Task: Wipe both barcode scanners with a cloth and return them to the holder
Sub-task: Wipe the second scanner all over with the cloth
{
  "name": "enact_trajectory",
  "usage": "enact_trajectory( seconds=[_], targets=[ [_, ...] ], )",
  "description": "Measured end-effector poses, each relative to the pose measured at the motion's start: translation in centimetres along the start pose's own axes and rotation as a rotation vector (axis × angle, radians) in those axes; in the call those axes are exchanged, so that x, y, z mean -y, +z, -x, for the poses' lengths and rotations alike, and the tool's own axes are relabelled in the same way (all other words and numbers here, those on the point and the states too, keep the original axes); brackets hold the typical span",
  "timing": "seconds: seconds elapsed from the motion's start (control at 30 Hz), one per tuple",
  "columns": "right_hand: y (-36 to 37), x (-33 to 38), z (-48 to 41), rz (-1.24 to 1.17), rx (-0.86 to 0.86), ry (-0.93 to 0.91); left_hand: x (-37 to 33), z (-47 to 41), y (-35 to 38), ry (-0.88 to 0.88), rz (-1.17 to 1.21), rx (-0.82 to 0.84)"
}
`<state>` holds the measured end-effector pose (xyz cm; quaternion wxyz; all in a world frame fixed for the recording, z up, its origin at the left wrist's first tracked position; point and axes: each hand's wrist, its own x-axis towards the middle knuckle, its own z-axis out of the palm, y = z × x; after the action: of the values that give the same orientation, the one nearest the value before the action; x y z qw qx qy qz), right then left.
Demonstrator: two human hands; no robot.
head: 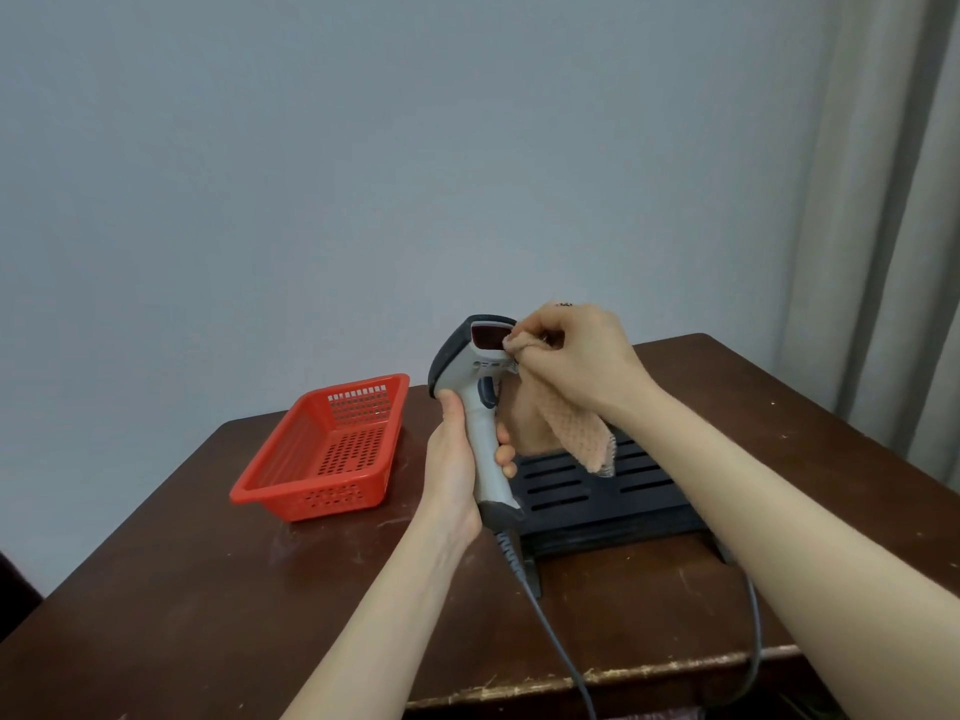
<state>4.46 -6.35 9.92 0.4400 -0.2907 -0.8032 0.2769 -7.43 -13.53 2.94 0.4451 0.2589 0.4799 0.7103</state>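
No readable brand or label anywhere; small marks on the scanner head are too fine to read. Plain grey-blue wall fills the far side, pale curtain hangs at far right. Dark brown wooden counter, scuffed, chipped pale along the near edge. Red perforated plastic basket sits on the counter at left, nothing visible inside. Black slotted holder sits on the counter at right, just behind the hands, partly hidden by the right forearm. Barcode scanner, grey-white body with dark top, held upright above the counter between basket and holder, red scan window facing right. Its grey cable drops from the handle base and runs over the near counter edge. A second grey cable shows at near right; the second scanner itself is not visible. Left hand grip closed around the scanner handle, fingers wrapped, thumb on the left side. Right hand grip pinched shut on a peach waffle-weave cloth; bunched cloth end pressed against the scanner's window edge, rest hanging down over the holder.
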Motion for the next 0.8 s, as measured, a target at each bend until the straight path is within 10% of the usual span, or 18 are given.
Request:
enact_trajectory(
  seconds=[0.2, 0.8],
  targets=[
    [-1.1, 0.4, -0.2, -0.167, -0.261, 0.058, 0.8, 0.0, 0.3, -0.053, -0.035, 0.019],
    [0.5, 1.3, 0.9, 0.043, -0.124, -0.214, 2.2, -0.3, 1.4, 0.018, -0.090, -0.045]
  ],
)
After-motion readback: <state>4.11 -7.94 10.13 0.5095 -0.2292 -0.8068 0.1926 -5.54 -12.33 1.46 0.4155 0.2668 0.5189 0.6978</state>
